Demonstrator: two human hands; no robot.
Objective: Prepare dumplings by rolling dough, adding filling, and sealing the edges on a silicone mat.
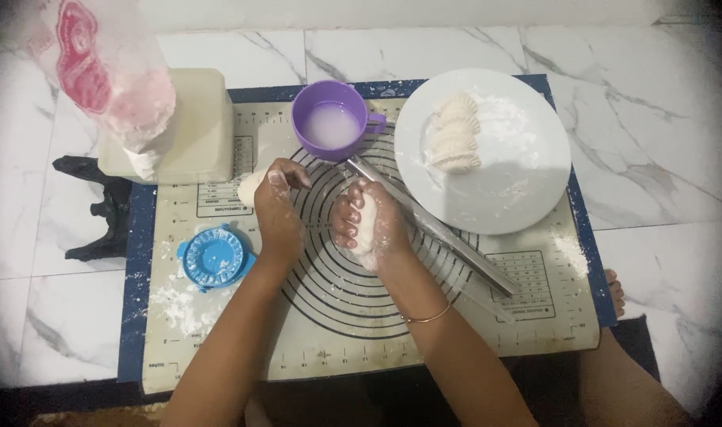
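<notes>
Soft white lump of dough (pixel 368 225) sits squeezed in the right hand (pixel 370 225) at frame centre, elongated and upright, floury. Left of centre, a second pale dough piece (pixel 250 187) peeks out beside the left hand (pixel 278 207), on the mat.

Baking mat (pixel 219 348) with ring markings lying flat on white marble floor (pixel 677 158). Purple cup (pixel 332 120) of cloudy liquid sitting at mat's top edge. White plate (pixel 527 190) to its right, dusted with flour, carrying 4 folded dumplings (pixel 454 134). Metal rolling pin (pixel 440 233) lying diagonally just below plate. Blue dumpling press (pixel 212 257) sitting open on mat's left side. Beige box (pixel 199 134) standing top left, plastic bag (pixel 108 71) leaning over it.
</notes>
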